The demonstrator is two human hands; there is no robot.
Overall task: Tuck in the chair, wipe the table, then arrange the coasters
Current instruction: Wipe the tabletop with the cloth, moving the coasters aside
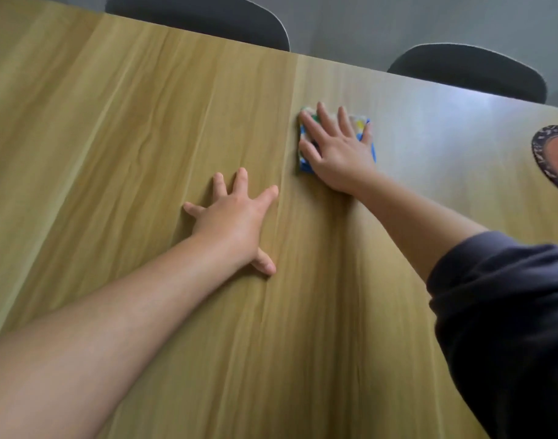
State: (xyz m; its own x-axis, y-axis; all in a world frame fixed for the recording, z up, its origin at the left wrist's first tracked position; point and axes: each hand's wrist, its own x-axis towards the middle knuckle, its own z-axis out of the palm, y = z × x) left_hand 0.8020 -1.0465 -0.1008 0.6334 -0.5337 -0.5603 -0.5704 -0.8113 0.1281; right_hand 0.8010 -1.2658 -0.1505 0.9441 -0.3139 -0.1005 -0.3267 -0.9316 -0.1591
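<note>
A folded cloth [363,122], blue-edged with green and yellow patches, lies on the wooden table [128,137] toward the far right. My right hand [334,150] presses flat on it with straight, spread fingers. My left hand [233,217] rests flat on the bare tabletop, fingers spread, a little nearer and to the left of the cloth. A round coaster [553,156], dark patterned rim with a brown centre, lies at the right edge of the view, partly cut off.
Two dark chair backs stand along the table's far edge, one [201,17] at the upper middle and one [471,71] at the upper right. Grey floor shows beyond them.
</note>
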